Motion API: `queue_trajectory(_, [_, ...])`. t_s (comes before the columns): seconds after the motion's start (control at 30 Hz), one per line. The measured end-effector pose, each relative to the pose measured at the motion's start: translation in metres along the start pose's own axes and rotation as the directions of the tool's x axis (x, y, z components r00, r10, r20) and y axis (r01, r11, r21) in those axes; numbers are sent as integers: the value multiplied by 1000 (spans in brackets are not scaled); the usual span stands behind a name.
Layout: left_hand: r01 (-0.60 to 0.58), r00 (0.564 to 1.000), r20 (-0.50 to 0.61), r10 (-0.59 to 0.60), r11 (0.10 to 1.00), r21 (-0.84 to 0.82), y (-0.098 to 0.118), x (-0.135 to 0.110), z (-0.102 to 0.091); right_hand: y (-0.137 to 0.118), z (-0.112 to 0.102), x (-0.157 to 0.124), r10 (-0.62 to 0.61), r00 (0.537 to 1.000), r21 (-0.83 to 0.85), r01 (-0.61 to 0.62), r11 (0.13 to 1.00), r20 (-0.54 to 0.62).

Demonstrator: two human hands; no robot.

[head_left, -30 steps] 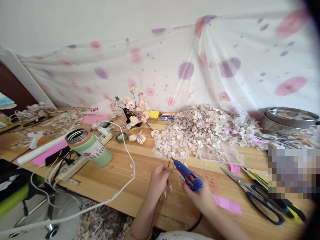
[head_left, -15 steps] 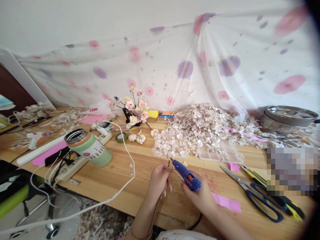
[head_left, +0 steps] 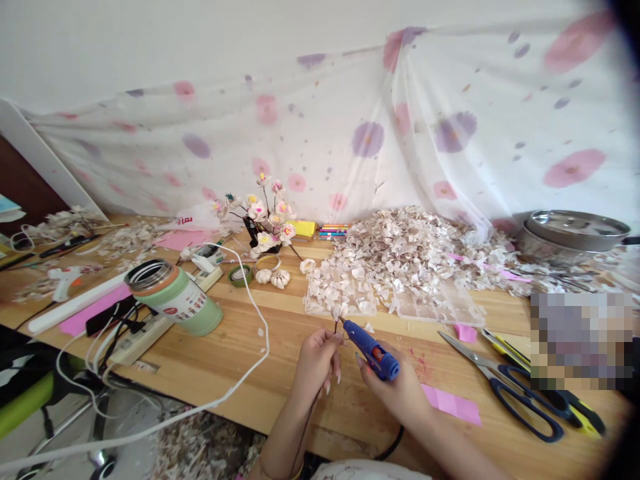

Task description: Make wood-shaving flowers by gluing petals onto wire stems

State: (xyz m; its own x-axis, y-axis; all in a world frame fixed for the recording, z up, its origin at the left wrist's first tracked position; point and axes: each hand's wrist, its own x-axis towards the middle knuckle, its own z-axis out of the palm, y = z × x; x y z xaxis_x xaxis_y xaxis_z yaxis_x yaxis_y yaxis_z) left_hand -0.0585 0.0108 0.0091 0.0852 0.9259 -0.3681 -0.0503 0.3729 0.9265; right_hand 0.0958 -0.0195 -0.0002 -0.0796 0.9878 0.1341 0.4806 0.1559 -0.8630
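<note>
Between the thumb and fingers of my left hand (head_left: pixel 320 363) is a thin dark stem, upright, with a small white flower (head_left: pixel 339 311) at its top. My right hand (head_left: pixel 395 387) is wrapped round a blue glue gun (head_left: pixel 373 351). The gun's nozzle points up and left, at the base of the flower; whether it touches is too small to tell. Just behind the flower lies a clear compartment tray (head_left: pixel 367 308) scattered with pale petals. A black cord runs down below my right hand.
A large heap of dry petals (head_left: pixel 415 240) lies at the back. Scissors (head_left: pixel 505 383) and pink paper (head_left: pixel 453 404) are on the right. On the left stand a green jar (head_left: pixel 193 307) and a power strip (head_left: pixel 143 340), with a white cable (head_left: pixel 260 320) crossing the table. Finished-looking flowers (head_left: pixel 267 217) stand behind.
The view has shifted very slightly. Both hands keep nearly the same pose, with the glue gun's nozzle still by the flower's base.
</note>
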Motion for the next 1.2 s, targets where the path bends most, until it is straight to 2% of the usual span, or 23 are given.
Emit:
queue_trajectory(0.4, [-31,999,-30,31,1000,2,-5,2,-1,2,1,0,4,1000,21,-4,1000,5])
queue_trajectory(0.63, [-37,999,-31,37,999,7,-6,3,-1,4,5,1,79,997,159,-80,984,9])
queue_trajectory(0.83, [-46,999,-22,46,999,4,-6,3,-1,5,6,1,89,996,215,-88,973,7])
queue_trajectory(1.0, [-47,999,-19,47,999,17,-1,0,-5,7,8,1,139,989,242,-148,959,55])
queue_trajectory(1.2, [-43,998,-45,44,999,28,0,-5,-13,3,9,1,136,989,252,-147,957,61])
